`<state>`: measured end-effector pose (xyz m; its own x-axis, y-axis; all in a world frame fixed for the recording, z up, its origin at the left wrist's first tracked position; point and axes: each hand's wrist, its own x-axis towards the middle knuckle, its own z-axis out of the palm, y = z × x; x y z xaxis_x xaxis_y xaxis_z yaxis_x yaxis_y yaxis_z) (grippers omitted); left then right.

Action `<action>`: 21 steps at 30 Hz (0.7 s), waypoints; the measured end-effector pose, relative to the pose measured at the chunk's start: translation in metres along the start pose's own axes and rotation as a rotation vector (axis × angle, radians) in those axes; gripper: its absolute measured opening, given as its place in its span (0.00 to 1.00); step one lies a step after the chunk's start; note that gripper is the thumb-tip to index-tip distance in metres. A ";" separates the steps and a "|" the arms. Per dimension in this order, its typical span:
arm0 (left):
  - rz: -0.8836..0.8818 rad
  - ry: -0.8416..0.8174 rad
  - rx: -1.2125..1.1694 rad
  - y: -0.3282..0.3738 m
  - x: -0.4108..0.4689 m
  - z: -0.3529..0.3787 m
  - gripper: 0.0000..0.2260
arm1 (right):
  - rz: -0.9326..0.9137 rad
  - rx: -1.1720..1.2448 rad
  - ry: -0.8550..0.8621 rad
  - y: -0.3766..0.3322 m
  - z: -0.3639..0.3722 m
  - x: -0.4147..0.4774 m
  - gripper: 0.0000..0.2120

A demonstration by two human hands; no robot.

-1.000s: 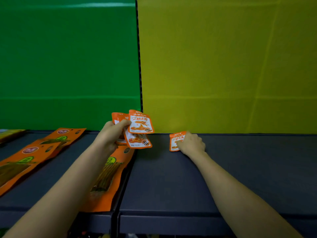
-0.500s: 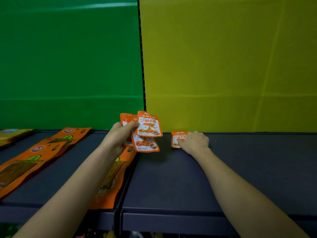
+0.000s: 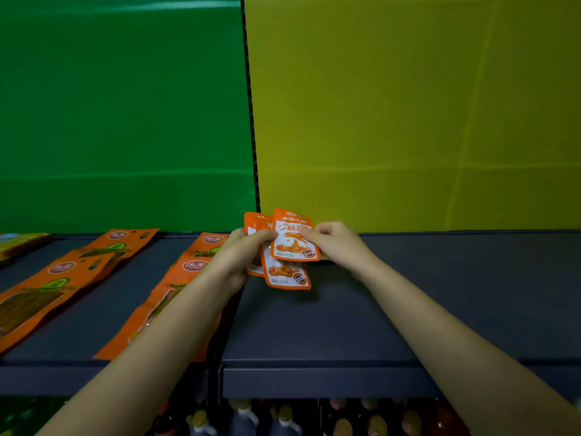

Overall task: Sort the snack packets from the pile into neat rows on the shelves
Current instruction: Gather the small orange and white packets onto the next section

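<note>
Both hands' fingers pinched a fan of small glossy orange snack packets (image 3: 290,243), left hand (image 3: 240,256) and right hand (image 3: 336,243) gripping opposite edges above the matte grey shelf (image 3: 314,325).

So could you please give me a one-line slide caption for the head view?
Left hand fans small orange snack packets while right hand pinches the front one above the dark shelf.

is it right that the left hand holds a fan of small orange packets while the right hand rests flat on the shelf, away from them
Not quite. The left hand does hold the fan of small orange packets, but the right hand is not flat on the shelf; it pinches the front packet of the fan, as the head view shows.
</note>
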<state>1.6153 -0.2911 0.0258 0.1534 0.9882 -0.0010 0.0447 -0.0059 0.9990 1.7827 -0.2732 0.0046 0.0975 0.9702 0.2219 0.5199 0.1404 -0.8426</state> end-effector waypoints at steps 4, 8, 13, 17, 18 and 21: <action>-0.023 -0.016 -0.013 0.001 0.000 -0.002 0.06 | 0.000 0.172 0.067 0.005 -0.013 -0.010 0.21; -0.018 0.050 -0.018 0.009 0.002 -0.015 0.07 | 0.021 0.090 0.174 0.025 -0.037 -0.018 0.17; -0.026 0.090 -0.022 0.013 0.005 -0.026 0.07 | 0.107 -0.113 0.062 0.049 -0.028 -0.026 0.18; -0.036 0.069 -0.027 0.013 0.001 -0.018 0.06 | 0.128 -0.329 0.012 0.050 -0.025 -0.027 0.16; -0.036 0.063 -0.027 0.013 0.000 -0.016 0.07 | 0.137 -0.370 0.003 0.051 -0.025 -0.026 0.17; -0.042 0.054 -0.023 0.010 -0.001 -0.013 0.07 | 0.162 -0.450 -0.020 0.051 -0.026 -0.026 0.20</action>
<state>1.6025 -0.2898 0.0367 0.0986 0.9943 -0.0412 0.0272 0.0386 0.9989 1.8289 -0.2963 -0.0310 0.1932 0.9768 0.0920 0.8155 -0.1077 -0.5687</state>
